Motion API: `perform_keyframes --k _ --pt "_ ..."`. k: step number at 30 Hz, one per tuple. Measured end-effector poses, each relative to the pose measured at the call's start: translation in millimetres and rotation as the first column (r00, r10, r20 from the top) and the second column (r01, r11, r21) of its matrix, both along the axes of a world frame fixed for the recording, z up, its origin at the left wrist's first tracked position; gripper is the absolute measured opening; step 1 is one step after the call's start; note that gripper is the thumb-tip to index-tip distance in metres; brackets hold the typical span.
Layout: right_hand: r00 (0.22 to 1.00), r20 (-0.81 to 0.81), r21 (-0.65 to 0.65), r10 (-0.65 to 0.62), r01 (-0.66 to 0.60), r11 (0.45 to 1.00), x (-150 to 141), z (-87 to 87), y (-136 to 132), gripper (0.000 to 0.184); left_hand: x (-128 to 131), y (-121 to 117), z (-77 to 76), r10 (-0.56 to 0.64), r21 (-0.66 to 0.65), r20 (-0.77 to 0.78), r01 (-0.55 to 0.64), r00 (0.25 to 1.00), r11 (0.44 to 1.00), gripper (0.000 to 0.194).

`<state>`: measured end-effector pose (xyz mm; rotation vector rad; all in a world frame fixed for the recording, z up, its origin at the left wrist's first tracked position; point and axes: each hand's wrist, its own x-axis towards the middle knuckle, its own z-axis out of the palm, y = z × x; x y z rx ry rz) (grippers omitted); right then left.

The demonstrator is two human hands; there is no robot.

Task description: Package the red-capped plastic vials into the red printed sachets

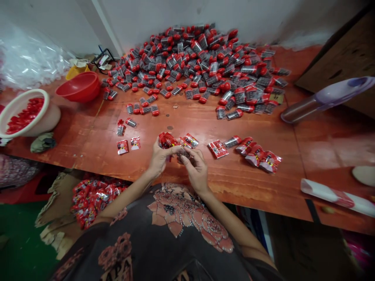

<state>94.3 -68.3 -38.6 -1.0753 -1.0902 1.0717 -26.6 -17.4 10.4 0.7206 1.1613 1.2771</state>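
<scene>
My left hand is closed around a red printed packet, near the front edge of the table. Between the fingertips of both hands is a small clear tube with dark contents, pinched by my right hand; fingers hide part of it. Just beyond the hands lies another red printed packet. To the right are a flat packet, a loose red-capped tube and a row of filled red packets. Two small flat packets, one red and one paler, lie to the left.
A large heap of red-capped tubes covers the back of the table. At left stand a white tub of red caps and a red bowl. A clear scoop lies right. Below, a carton holds filled packets.
</scene>
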Motion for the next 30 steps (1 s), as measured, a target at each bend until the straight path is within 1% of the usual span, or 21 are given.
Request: perform_keyframes --k 2,3,5,7,11,13,16,19,21,23,26,28,30 --pt "0.994 0.098 0.045 -0.044 0.039 0.998 -1.3 0.1 -2.9 0.039 3.4 1.1 -0.4 -0.001 -0.004 0.046 0.001 0.999 1.0 0.046" --pt "0.99 0.119 0.063 -0.072 0.064 0.996 -2.1 0.4 -4.0 0.039 5.2 1.0 -1.6 -0.008 -0.004 0.066 0.009 0.998 1.0 0.046" --pt "0.986 0.109 0.075 -0.13 0.122 0.99 -3.6 1.0 -5.4 0.039 8.2 -0.5 -5.4 -0.022 -0.005 0.103 0.022 0.994 1.0 0.047" --pt "0.982 0.098 0.076 -0.162 0.155 0.985 -3.9 0.9 -5.9 0.038 9.7 -2.7 -9.4 -0.038 -0.014 0.13 0.04 0.991 0.999 0.05" --pt "0.976 0.176 0.12 -0.127 0.107 0.987 -0.5 -1.2 -5.4 0.039 7.8 -4.6 -12.3 -0.098 -0.047 0.135 0.106 0.986 0.993 0.055" --pt "0.977 0.185 0.108 -0.108 0.089 0.99 1.1 -1.6 -5.3 0.038 6.6 -4.1 -11.7 -0.134 -0.059 0.131 0.142 0.982 0.988 0.056" --pt "0.991 0.097 0.026 -0.096 0.094 0.995 -0.3 -0.9 -5.6 0.034 6.8 -3.6 -12.2 -0.139 -0.057 0.112 0.146 0.984 0.988 0.055" --pt "0.996 -0.065 -0.065 -0.054 0.05 0.997 -4.8 -1.1 -6.0 0.034 8.8 -4.3 -16.4 -0.132 -0.055 0.076 0.137 0.988 0.989 0.047" --pt "0.993 -0.104 -0.091 -0.048 0.039 0.995 -6.7 -2.2 -5.9 0.034 9.7 -4.5 -19.6 -0.153 -0.062 0.063 0.157 0.986 0.986 0.04" --pt "0.994 -0.094 -0.098 -0.056 0.046 0.994 -6.1 -3.7 -5.4 0.035 9.5 -4.0 -20.7 -0.158 -0.07 0.063 0.162 0.985 0.984 0.039" --pt "0.997 -0.067 -0.083 -0.036 0.03 0.996 -1.9 -4.9 -4.3 0.035 7.2 -2.1 -17.1 -0.112 -0.089 0.065 0.117 0.992 0.989 0.047" --pt "0.999 0.029 -0.041 -0.03 0.032 0.999 0.6 -4.2 -4.0 0.032 5.4 -1.6 -13.6 -0.103 -0.102 0.072 0.11 0.992 0.989 0.052" --pt "0.993 0.113 -0.014 -0.044 0.046 0.999 0.7 -2.5 -4.1 0.028 4.4 -2.4 -11.8 -0.132 -0.107 0.077 0.14 0.988 0.984 0.049"
